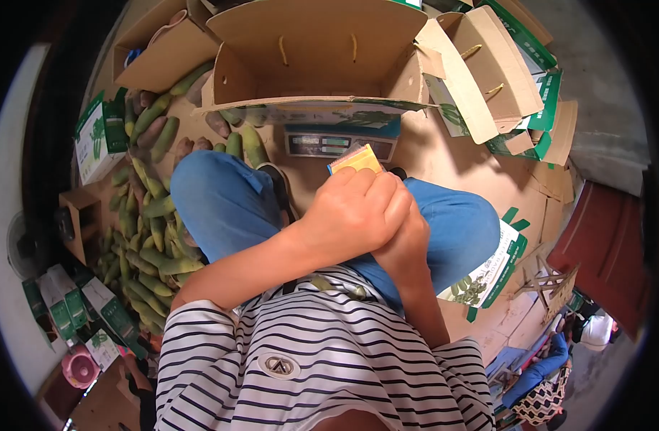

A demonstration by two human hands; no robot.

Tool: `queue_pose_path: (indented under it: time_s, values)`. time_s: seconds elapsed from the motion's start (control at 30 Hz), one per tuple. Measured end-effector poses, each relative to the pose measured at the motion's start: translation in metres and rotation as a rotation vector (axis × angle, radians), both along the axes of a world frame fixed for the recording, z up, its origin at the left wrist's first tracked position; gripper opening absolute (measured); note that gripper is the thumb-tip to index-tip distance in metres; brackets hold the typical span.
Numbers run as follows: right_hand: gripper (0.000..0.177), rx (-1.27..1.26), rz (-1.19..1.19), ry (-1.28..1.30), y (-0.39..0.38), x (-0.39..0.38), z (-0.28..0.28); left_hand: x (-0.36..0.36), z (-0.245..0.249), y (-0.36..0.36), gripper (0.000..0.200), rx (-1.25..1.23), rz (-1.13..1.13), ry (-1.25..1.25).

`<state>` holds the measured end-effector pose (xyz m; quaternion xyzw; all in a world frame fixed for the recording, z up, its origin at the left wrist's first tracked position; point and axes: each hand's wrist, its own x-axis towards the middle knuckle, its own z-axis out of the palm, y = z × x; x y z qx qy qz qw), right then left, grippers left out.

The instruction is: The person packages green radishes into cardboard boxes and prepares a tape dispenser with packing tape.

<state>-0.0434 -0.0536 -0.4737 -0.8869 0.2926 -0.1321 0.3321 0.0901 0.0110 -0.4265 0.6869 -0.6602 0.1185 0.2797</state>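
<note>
Looking light, thin and slightly slick, likely bendy and best pinched by its near edge, the yellow packet [360, 159], blue-edged with a clear crinkled rim, pokes out at twelve o'clock from the left hand [357, 210], closed on it, the right hand [410, 237] curled shut alongside, its grip hidden.

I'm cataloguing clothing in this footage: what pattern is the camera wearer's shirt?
White with thin dark stripes; the shirt shows best in the head view.
</note>
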Motion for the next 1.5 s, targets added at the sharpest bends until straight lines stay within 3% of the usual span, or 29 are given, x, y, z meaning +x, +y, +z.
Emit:
queue_pose_path:
  time_s: [0.07,0.1,0.13,0.17,0.3,0.4,0.47,0.53,0.6,0.83,0.97,1.07,1.2,1.3,1.47,1.5]
  values:
    - [0.074,-0.051,0.038,0.066,0.002,0.002,-0.011,-0.019,-0.002,-0.004,0.02,0.006,0.012,0.055]
    - [0.074,-0.044,0.036,0.134,0.005,0.005,-0.012,-0.043,-0.006,-0.006,0.017,0.102,0.012,0.22]
    - [0.074,0.028,-0.013,0.27,0.012,0.014,-0.004,-0.067,-0.01,-0.008,0.015,0.189,0.031,0.382]
    - [0.074,0.094,-0.058,0.404,0.013,0.02,0.001,-0.068,0.0,-0.006,0.019,0.152,-0.067,0.379]
    - [0.07,0.105,-0.127,0.105,0.005,0.011,-0.036,-0.066,0.03,0.008,0.04,0.036,-0.487,0.379]
    - [0.07,0.108,-0.159,-0.003,-0.013,0.003,-0.032,-0.049,0.026,0.033,0.044,0.157,-0.589,0.699]
    - [0.07,0.089,-0.218,0.017,-0.024,-0.004,-0.03,-0.029,-0.001,0.045,0.038,-0.037,-0.427,0.666]
    - [0.066,0.075,-0.28,-0.016,-0.04,-0.011,-0.026,-0.012,-0.012,0.057,0.032,0.162,-0.128,1.205]
    - [0.063,0.126,-0.364,-0.042,-0.05,-0.016,-0.019,0.001,-0.028,0.063,0.027,0.291,0.029,1.69]
    - [0.058,0.13,-0.426,-0.182,-0.067,-0.027,0.013,0.01,-0.066,0.046,0.039,0.311,0.044,1.746]
    - [0.056,0.128,-0.426,-0.239,-0.074,-0.028,0.019,0.008,-0.14,0.04,0.023,0.386,0.08,1.649]
    - [0.056,0.126,-0.424,-0.224,-0.077,-0.028,0.021,0.011,-0.197,0.043,0.023,0.581,0.033,1.731]
    - [0.059,0.112,-0.427,-0.239,-0.084,-0.03,0.018,0.013,-0.191,0.041,0.019,0.726,0.13,1.647]
    - [0.062,0.095,-0.437,-0.238,-0.09,-0.03,0.017,0.019,-0.183,0.047,0.021,0.608,0.097,1.528]
    - [0.06,0.047,-0.431,-0.247,-0.098,-0.029,0.013,0.051,-0.091,0.058,0.025,0.286,0.172,1.053]
    - [0.059,0.049,-0.435,-0.247,-0.099,-0.029,0.014,0.061,-0.062,0.065,0.026,0.264,0.229,1.194]
